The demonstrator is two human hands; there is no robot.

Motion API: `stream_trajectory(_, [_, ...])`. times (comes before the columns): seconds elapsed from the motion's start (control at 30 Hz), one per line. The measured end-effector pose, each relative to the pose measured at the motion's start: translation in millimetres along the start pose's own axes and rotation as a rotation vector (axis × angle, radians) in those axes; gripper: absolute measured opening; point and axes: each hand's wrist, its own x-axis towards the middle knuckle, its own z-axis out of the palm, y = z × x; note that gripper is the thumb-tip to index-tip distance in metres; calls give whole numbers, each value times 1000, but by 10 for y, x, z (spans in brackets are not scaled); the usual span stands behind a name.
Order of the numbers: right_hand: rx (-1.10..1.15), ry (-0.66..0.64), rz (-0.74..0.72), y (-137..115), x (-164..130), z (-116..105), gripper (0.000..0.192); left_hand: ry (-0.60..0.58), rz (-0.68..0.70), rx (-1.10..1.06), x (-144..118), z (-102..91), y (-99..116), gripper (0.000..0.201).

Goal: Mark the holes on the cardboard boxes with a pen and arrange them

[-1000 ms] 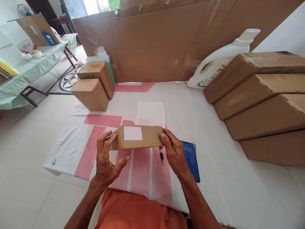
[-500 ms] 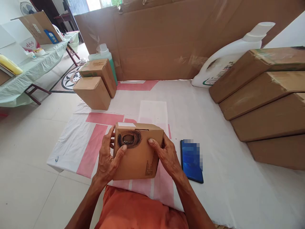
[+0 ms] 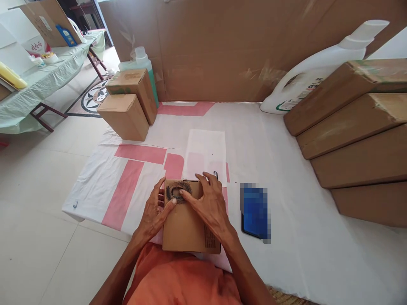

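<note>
A brown cardboard box point(image 3: 184, 228) stands before me at the table's near edge. Its front face has a hole point(image 3: 177, 192) ringed with dark scribbled marks, and small print runs down the lower right. My left hand point(image 3: 157, 212) grips the box's left side, with the thumb on the front face below the hole. Across the upper right of the box lies my right hand point(image 3: 211, 203). Its thumb touches the hole's right rim and its fingers reach over the top edge. A small dark item point(image 3: 216, 174) shows by those fingertips; I cannot make out its kind.
A phone point(image 3: 254, 212), partly pixelated, lies right of the box. Stacked cartons point(image 3: 356, 152) and a white jug point(image 3: 314, 72) stand at right. Two small boxes point(image 3: 122, 114) and a green-liquid bottle point(image 3: 152, 80) are back left. A cardboard panel point(image 3: 216, 51) closes the far side.
The cardboard box has come nearer to me and slightly right. My right hand has shifted from its right side to the top edge, bringing the thumb to the hole.
</note>
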Motion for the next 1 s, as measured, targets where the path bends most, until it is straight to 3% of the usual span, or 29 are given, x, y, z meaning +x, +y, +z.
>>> stream_trajectory(0.1, [-86, -64, 22, -62, -9, 63, 41, 50, 19, -22, 23, 16, -72, 68])
stream_trajectory(0.4, [-243, -52, 96, -80, -120, 192, 29, 95, 129, 86, 133, 117, -244, 53])
stream_trajectory(0.57, [-222, -44, 94, -66, -122, 229, 32, 106, 143, 85, 162, 128, -233, 51])
stream_trajectory(0.67, [-53, -31, 40, 63, -136, 101, 47, 109, 117, 55, 166, 114, -240, 51])
stream_trajectory(0.77, [66, 45, 81, 294, -150, -165, 53, 43, 35, -30, 146, 63, -247, 59])
stream_trajectory(0.87, [-47, 21, 265, 544, -173, -374, 41, -67, -26, -133, 98, 3, -254, 78])
stream_trajectory(1.0, [-79, -73, 361, 737, -197, -392, 30, -153, 34, -136, 37, -23, -285, 101])
